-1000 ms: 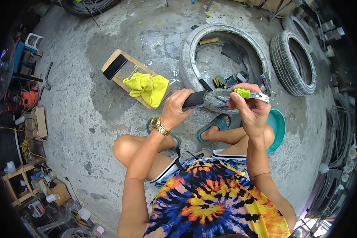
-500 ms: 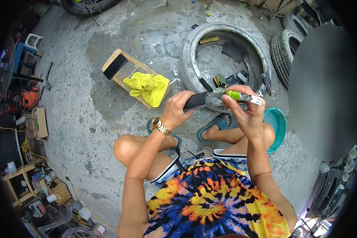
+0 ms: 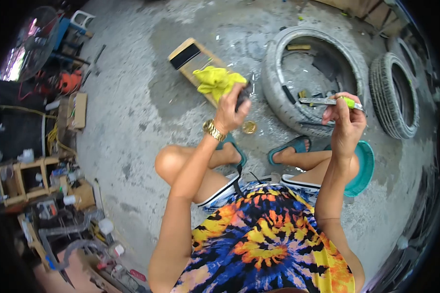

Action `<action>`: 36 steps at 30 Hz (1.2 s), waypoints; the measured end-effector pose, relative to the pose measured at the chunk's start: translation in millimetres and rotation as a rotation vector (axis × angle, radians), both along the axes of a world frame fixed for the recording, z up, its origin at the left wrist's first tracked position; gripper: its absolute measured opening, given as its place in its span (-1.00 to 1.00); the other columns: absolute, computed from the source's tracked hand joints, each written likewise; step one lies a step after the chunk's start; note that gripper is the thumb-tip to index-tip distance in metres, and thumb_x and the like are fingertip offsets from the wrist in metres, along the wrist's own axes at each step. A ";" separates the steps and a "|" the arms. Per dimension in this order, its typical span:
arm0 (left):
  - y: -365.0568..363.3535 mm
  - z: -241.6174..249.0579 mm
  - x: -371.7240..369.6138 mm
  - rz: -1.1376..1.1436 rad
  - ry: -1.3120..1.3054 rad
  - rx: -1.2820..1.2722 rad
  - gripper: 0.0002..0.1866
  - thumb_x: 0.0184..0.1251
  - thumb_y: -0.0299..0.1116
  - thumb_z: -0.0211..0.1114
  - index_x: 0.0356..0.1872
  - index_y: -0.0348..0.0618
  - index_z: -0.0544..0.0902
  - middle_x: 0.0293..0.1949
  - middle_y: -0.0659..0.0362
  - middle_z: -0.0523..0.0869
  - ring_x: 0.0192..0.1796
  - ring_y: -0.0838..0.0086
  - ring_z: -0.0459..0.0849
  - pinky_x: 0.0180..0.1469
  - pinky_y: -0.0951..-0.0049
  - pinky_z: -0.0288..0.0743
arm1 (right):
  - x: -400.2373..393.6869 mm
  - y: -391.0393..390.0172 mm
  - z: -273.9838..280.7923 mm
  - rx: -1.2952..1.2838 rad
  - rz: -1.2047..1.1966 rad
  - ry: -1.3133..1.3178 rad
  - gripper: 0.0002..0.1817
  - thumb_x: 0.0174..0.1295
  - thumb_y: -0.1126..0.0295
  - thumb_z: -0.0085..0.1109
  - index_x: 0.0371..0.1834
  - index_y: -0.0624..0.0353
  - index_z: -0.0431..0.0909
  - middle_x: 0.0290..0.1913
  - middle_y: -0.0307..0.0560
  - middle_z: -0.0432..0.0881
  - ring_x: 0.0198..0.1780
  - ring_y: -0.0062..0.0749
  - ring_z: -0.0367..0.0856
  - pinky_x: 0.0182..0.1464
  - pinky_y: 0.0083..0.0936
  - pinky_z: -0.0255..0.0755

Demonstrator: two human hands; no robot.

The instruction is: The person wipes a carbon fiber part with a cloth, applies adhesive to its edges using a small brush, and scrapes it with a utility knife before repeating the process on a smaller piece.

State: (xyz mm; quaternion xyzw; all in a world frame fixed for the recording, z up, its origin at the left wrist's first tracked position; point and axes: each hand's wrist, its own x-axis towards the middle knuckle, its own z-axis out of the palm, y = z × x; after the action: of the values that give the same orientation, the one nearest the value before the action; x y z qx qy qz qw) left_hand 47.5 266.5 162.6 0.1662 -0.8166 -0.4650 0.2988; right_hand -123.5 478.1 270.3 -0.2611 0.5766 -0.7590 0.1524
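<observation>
My left hand (image 3: 232, 110) is closed around a dark ribbed piece (image 3: 243, 95), which is blurred and mostly covered by the fingers. That hand is right at the edge of a crumpled yellow cloth (image 3: 215, 80) lying on a wooden board (image 3: 188, 73). In my right hand (image 3: 347, 122) is a utility knife (image 3: 348, 102) with a bright green section, its long metal blade pointing left over the near rim of a tyre (image 3: 278, 93) that lies flat on the floor. Knife and dark piece are apart.
A black phone (image 3: 185, 56) rests at the board's far end. Inside the tyre are a yellowish block (image 3: 298, 47) and several small dark pieces. A round gold-coloured item (image 3: 249, 127) sits on the floor. Other tyres (image 3: 388, 97) stand right; a teal basin (image 3: 361, 171) is beside my knee.
My left hand has carried the dark piece away from the knife, up to the yellow cloth. The knife is now held apart with its blade exposed. The view has shifted left.
</observation>
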 end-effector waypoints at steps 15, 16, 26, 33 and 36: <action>-27.0 -91.9 122.9 0.540 -0.267 -0.005 -0.46 0.38 -0.06 0.22 0.14 -0.29 0.37 0.01 -0.14 0.56 0.09 -0.03 0.52 0.17 0.17 0.38 | -13.6 -107.9 -13.1 0.113 0.587 -0.059 -0.69 0.30 0.19 0.27 -0.09 0.22 0.59 -0.27 -0.11 0.69 -0.41 -0.65 0.58 -0.38 -0.68 0.47; -30.5 -110.0 120.5 0.615 -0.295 0.023 -0.44 0.37 -0.04 0.23 0.14 -0.32 0.37 0.02 -0.18 0.54 0.10 -0.05 0.51 0.17 0.15 0.38 | -22.1 -116.1 -13.8 0.141 0.622 -0.084 -0.69 0.30 0.18 0.28 -0.09 0.19 0.60 -0.23 -0.16 0.68 -0.37 -0.68 0.58 -0.37 -0.69 0.47; -35.8 -209.0 109.3 0.500 -0.641 -0.033 -0.22 0.05 0.19 0.42 0.06 -0.28 0.42 -0.04 -0.10 0.52 0.06 -0.04 0.52 0.06 0.09 0.48 | -35.3 -215.8 -133.1 0.220 0.773 -0.428 -0.69 0.35 0.18 0.23 0.04 0.09 0.58 0.25 -0.18 0.54 -0.10 -0.50 0.63 -0.20 -0.59 0.58; -43.0 -250.2 95.8 0.417 -0.651 0.017 -0.26 0.02 0.20 0.43 0.01 -0.23 0.45 -0.04 -0.01 0.53 0.05 0.03 0.54 0.04 0.10 0.51 | 4.5 -281.6 -262.3 0.240 0.890 -0.745 -0.75 0.42 0.26 0.11 0.01 0.17 0.50 0.33 -0.01 0.44 0.14 -0.19 0.61 0.11 -0.40 0.61; -48.2 -260.3 93.0 0.389 -0.626 0.033 -0.25 0.02 0.21 0.42 0.01 -0.22 0.44 -0.05 0.00 0.53 0.04 0.03 0.54 0.03 0.11 0.52 | 1.2 -308.9 -288.9 0.203 0.921 -0.790 -0.76 0.45 0.31 0.07 0.01 0.26 0.47 0.21 0.12 0.50 0.23 -0.09 0.56 0.27 -0.32 0.52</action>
State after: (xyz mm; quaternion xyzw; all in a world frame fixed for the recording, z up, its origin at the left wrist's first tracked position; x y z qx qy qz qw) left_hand 140.5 218.3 -97.8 0.4572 -0.8141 -0.3391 0.1145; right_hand -122.3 169.2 -18.6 -0.1667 0.3737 -0.5960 0.6909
